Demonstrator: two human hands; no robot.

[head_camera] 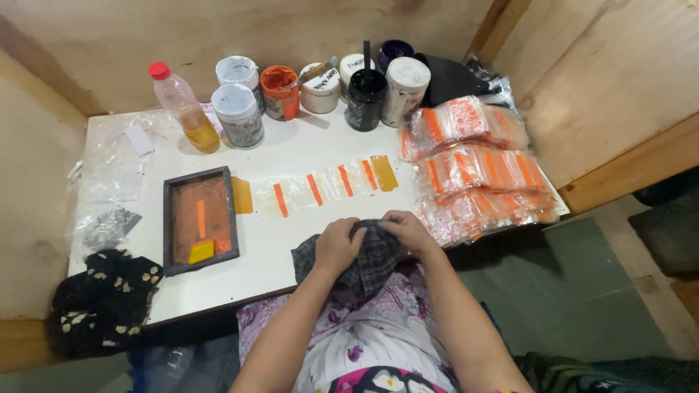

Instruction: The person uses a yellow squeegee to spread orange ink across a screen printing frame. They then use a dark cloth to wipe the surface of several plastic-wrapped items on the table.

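1. Left hand [336,246]: fingers curled tight, gripping checked cloth [371,260].
2. Right hand [409,231]: closed on same cloth, just beside left.
3. Cloth bunched between both hands at table edge [218,298]; orange-striped clear bags [320,188] just beyond knuckles.

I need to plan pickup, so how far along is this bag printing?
Done: a heap of orange-striped bags at the right, and four more laid out mid-table. In hand: both the left hand and the right hand grip a checked cloth. Left: clear unprinted bags lie far left.
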